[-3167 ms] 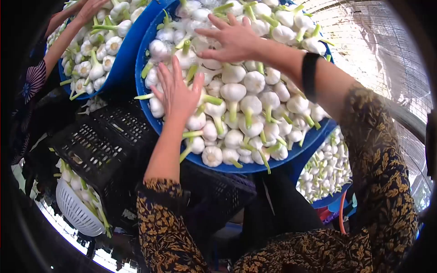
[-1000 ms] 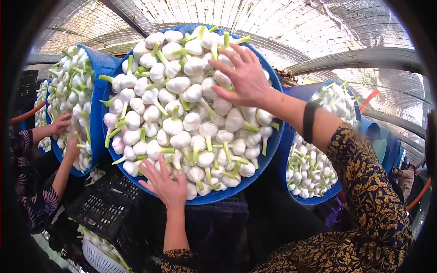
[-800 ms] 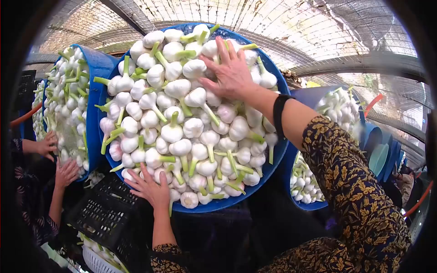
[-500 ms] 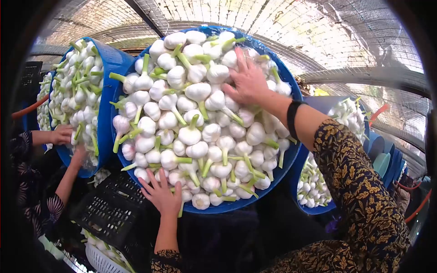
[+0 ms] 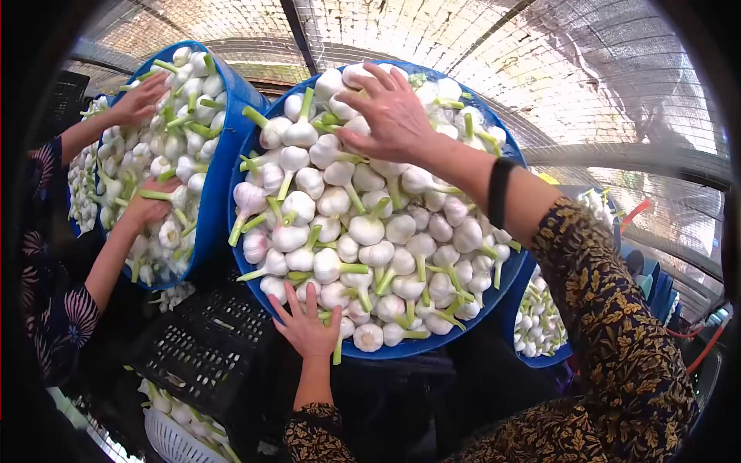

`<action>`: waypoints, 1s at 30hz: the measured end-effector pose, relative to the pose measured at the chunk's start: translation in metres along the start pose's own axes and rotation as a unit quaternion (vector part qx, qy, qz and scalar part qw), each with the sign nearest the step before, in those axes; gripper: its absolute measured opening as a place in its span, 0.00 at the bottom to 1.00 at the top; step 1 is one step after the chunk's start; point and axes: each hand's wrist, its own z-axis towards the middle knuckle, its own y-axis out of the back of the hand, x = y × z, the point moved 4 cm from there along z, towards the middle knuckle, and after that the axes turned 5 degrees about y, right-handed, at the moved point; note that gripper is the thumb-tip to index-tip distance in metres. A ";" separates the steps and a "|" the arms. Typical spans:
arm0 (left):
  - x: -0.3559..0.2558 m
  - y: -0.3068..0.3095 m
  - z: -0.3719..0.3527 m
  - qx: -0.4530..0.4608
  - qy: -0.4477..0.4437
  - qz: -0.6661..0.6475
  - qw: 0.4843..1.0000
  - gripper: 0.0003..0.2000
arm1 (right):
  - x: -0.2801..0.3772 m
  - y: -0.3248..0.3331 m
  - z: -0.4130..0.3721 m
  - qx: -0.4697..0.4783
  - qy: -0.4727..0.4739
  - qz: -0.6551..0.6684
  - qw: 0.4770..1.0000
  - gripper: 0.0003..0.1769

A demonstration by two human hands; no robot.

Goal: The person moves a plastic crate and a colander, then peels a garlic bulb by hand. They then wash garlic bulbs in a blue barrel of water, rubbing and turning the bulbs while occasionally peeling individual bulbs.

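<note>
A large round blue tub (image 5: pixel 494 297) in front of me is heaped with white garlic bulbs (image 5: pixel 376 253) that have short green stems. My right hand (image 5: pixel 394 116) lies over the far part of the heap with its fingers spread, and no bulb shows in its grip. At the near left edge, my left hand (image 5: pixel 309 328) rests against the outermost bulbs, its fingers stretched out and apart. What lies beneath the right palm is hidden.
On the left, a co-worker's hands (image 5: pixel 147 201) are in another blue tub (image 5: pixel 208 224) of garlic. Below it sit a black crate (image 5: pixel 201 336) and a white basket (image 5: pixel 174 440) with garlic. More garlic fills a blue tub (image 5: pixel 540 359) at right. Wire mesh (image 5: pixel 610 77) stands behind.
My right hand has moved left over the far bulbs. My left hand stays spread at the near edge. The co-worker's hands have moved up over the other tub. The view has shifted.
</note>
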 end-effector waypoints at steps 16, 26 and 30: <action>0.003 -0.004 0.001 0.031 0.022 -0.033 0.999 0.38 | 0.041 -0.089 -0.042 0.235 -0.029 -0.059 0.970 0.44; 0.005 0.004 0.002 0.019 0.028 -0.024 0.999 0.36 | 0.125 -0.047 -0.033 0.146 -0.040 0.112 0.982 0.43; 0.004 0.002 0.009 0.010 0.025 -0.018 0.999 0.35 | 0.169 -0.105 -0.035 0.172 0.051 0.033 0.983 0.34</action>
